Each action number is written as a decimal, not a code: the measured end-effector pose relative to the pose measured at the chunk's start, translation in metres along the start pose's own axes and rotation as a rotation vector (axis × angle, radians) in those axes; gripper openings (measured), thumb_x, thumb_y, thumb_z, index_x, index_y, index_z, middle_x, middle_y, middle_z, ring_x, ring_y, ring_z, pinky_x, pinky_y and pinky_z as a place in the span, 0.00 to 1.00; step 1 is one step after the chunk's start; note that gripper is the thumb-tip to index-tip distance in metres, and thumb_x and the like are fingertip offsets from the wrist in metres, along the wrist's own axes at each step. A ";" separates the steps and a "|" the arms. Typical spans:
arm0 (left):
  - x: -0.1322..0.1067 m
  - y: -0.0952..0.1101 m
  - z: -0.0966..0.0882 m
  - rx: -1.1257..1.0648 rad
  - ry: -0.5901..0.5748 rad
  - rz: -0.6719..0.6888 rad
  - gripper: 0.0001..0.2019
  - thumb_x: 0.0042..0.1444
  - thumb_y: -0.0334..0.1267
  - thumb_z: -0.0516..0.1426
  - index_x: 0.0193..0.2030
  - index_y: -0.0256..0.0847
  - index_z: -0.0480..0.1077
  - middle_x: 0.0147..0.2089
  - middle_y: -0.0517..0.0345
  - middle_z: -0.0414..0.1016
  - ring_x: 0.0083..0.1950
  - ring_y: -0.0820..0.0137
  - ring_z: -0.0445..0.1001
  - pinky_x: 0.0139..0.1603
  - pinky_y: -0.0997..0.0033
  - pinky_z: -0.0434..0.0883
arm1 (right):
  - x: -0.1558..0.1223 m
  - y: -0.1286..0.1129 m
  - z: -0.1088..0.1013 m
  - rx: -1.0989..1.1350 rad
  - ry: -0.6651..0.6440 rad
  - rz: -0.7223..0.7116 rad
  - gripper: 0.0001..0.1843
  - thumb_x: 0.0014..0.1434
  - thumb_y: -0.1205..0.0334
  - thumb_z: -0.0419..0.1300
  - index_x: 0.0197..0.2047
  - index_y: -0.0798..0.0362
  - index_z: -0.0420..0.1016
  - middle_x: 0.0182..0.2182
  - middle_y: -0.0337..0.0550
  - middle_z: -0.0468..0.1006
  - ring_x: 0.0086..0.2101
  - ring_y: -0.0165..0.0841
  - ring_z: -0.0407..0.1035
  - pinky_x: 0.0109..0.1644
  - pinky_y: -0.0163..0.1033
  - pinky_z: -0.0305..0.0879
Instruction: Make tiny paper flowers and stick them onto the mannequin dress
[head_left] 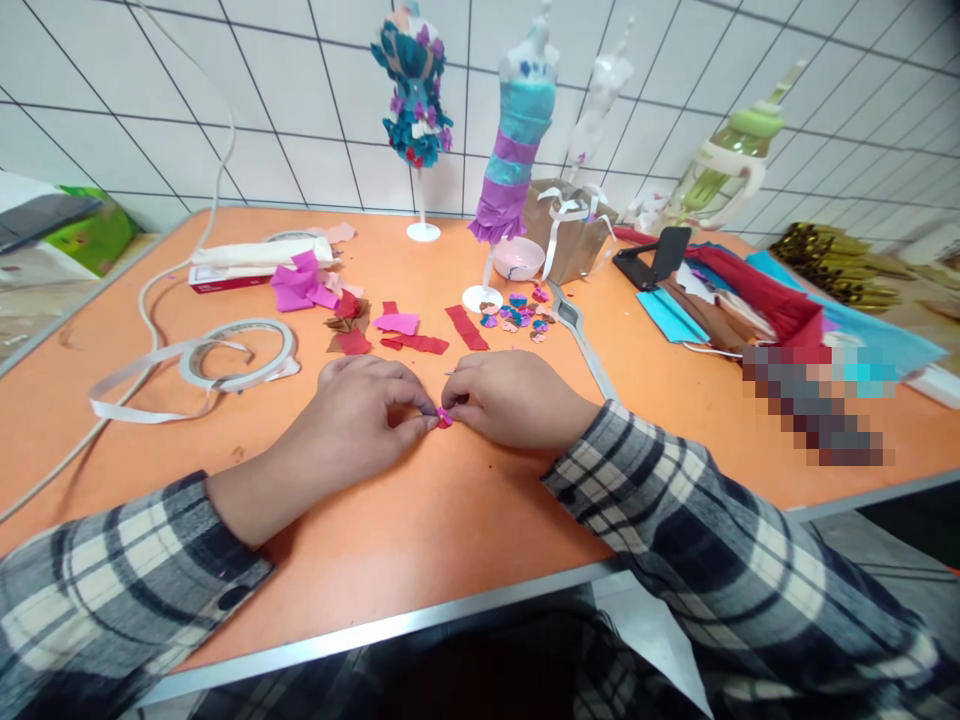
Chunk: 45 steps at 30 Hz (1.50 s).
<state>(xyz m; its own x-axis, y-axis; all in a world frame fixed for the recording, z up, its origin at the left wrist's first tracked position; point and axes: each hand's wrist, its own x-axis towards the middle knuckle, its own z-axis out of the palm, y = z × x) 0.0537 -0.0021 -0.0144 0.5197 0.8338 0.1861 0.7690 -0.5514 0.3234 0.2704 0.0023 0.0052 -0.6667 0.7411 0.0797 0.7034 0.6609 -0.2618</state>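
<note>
Far left: flat roll of white double-sided tape (238,353) lying on the orange table (420,530), its loose tail curling off toward the edge. Behind it, a heap of magenta crepe paper scraps (304,283) against a long red-and-white box (225,275)

My left hand (352,415) rests knuckles-up on the tabletop, thumb and forefinger pinched on one side of a tiny pink crepe paper flower (444,417). My right hand (514,400) meets it from the other side, fingertips closed on the same piece. Both hands are pressed close, nearly touching, with the flower between them just above the table near its front edge

Handling, as I judge it: almost weightless, soft, easily crushed or torn. It wants fingertip grip only, at the gathered base rather than the petals. Too small here to tell how it is folded

Centre: red crepe paper strips (420,343) scattered beyond my hands, then a cluster of small finished flowers in blue, pink and brown (517,312) at the foot of a white mannequin stand in a turquoise and purple paper dress (514,160)

Containers: small white bowl (517,258) behind that stand, contents not visible. Brown paper gift bag with white ribbon (566,235) beside it, contents hidden. Far right, a green-capped clear drinking bottle (724,165), which looks to hold some pale liquid
</note>
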 end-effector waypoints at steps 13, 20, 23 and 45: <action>-0.006 0.001 -0.017 -0.136 0.169 0.095 0.12 0.62 0.52 0.58 0.39 0.50 0.80 0.41 0.57 0.82 0.47 0.58 0.77 0.53 0.56 0.70 | 0.007 0.007 0.003 0.631 -0.020 0.237 0.05 0.63 0.67 0.63 0.40 0.56 0.81 0.37 0.40 0.83 0.35 0.29 0.73 0.40 0.33 0.63; -0.009 0.001 -0.017 -0.040 0.258 0.144 0.13 0.63 0.52 0.58 0.35 0.53 0.81 0.38 0.57 0.80 0.43 0.57 0.76 0.51 0.53 0.66 | 0.007 0.005 0.001 0.890 -0.154 0.250 0.04 0.62 0.69 0.62 0.38 0.57 0.80 0.34 0.38 0.82 0.34 0.27 0.72 0.43 0.32 0.65; -0.009 0.004 -0.018 -0.081 0.250 0.152 0.11 0.63 0.47 0.58 0.34 0.52 0.80 0.37 0.58 0.80 0.42 0.59 0.77 0.48 0.55 0.67 | 0.007 0.002 0.001 0.905 -0.162 0.250 0.04 0.61 0.69 0.62 0.37 0.56 0.79 0.33 0.37 0.80 0.33 0.27 0.70 0.41 0.32 0.64; -0.003 0.001 -0.016 -0.524 -0.028 -0.264 0.15 0.51 0.56 0.63 0.30 0.48 0.80 0.39 0.57 0.84 0.42 0.59 0.80 0.50 0.60 0.73 | -0.005 -0.018 0.005 -0.042 0.181 0.041 0.11 0.69 0.62 0.54 0.45 0.54 0.79 0.43 0.46 0.80 0.38 0.35 0.71 0.33 0.40 0.51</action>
<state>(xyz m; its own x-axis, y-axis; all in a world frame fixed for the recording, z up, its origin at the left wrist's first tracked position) 0.0473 -0.0051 0.0000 0.3508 0.9363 0.0145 0.5907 -0.2333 0.7725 0.2599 -0.0143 0.0049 -0.5843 0.7744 0.2427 0.7413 0.6310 -0.2288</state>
